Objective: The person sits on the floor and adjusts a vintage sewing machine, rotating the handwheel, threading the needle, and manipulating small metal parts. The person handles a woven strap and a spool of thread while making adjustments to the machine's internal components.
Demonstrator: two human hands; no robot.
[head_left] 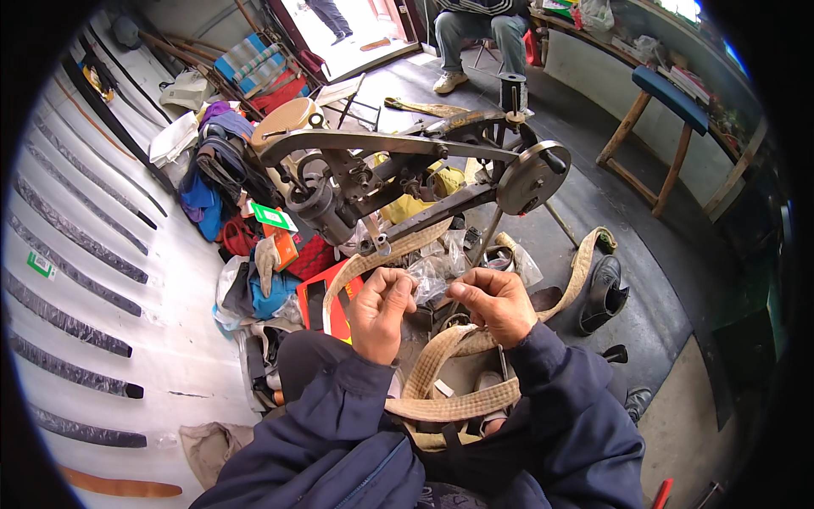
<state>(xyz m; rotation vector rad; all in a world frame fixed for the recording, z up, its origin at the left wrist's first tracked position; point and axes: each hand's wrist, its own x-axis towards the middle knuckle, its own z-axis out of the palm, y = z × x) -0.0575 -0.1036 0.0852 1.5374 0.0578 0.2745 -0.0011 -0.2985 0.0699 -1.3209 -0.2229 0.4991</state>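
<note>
My left hand (382,316) and my right hand (496,303) are raised in front of me, a short gap between them. On each, thumb and forefinger are pinched together; whatever they hold is too fine to make out. Just beyond my fingers stands a dark metal hand-cranked sewing machine (398,161) with a round wheel (532,178) on its right. Crumpled clear plastic bags (431,270) lie behind the fingertips. Below my hands, a long beige stitched strap (454,409) loops across my lap and runs up beside the machine.
Bags and cloths (225,170) are heaped at the left, next to a white panel (191,365) hung with dark wrapped strips. A black shoe (603,295) sits on the floor at right. Farther off are a blue-topped stool (670,97) and a seated person (482,42).
</note>
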